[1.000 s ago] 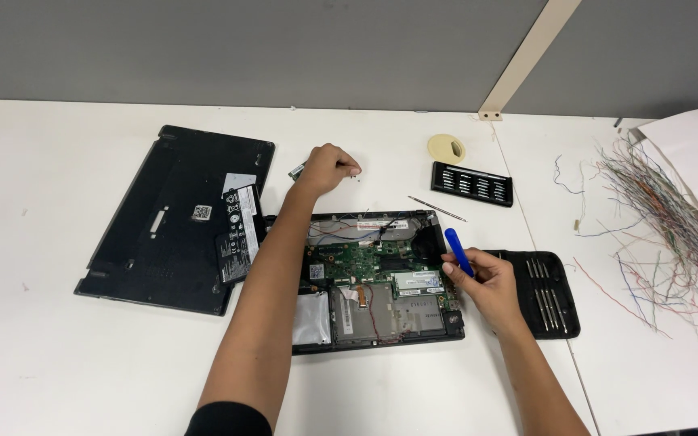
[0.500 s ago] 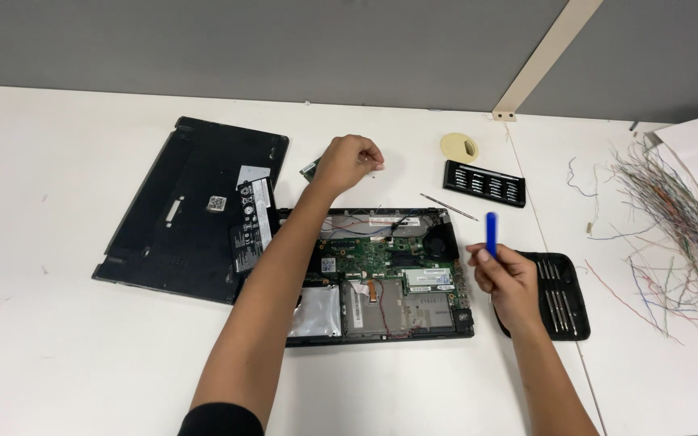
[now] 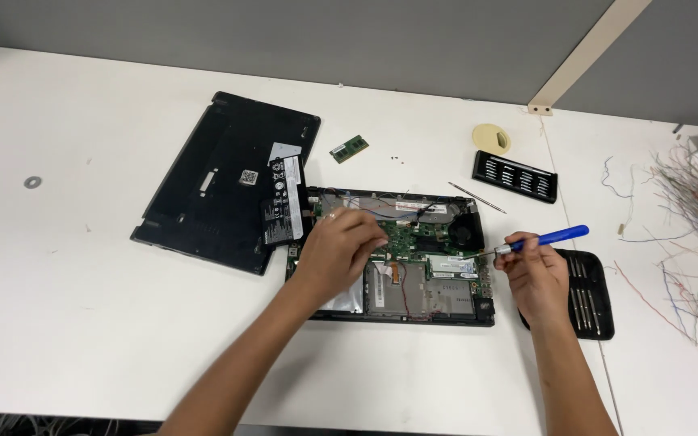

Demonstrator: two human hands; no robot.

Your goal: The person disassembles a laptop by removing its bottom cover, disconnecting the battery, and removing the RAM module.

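I see a white bench (image 3: 82, 323) from above, with a grey wall along its far edge; near the left edge lies a small metal washer (image 3: 33, 182); further right, toward the far side, lies a black laptop cover (image 3: 224, 179), flat and turned at a slant, with a black battery (image 3: 283, 209) resting on its right end. Just beyond that, nearer the far edge, a small green memory stick (image 3: 349, 148) lies alone; a few tiny screws (image 3: 397, 160) sit beside it. In the middle of the bench lies the opened laptop (image 3: 414, 266), its green board, fan and wires showing. My left hand (image 3: 341, 250) rests on the laptop's left half, fingers curled down onto the board; I cannot tell whether they pinch anything. My right hand (image 3: 536, 274) is at the laptop's right edge, closed around a blue-handled screwdriver (image 3: 539, 240); the handle slants up to the right and the tip points left over the board. Under that hand lies a black tool tray (image 3: 591, 291) of metal bits; behind it a thin metal rod (image 3: 477, 197), a second black bit holder (image 3: 515, 176) and a pale round tape roll (image 3: 491, 139). At the right edge sprawls a tangle of coloured wires (image 3: 688, 234).
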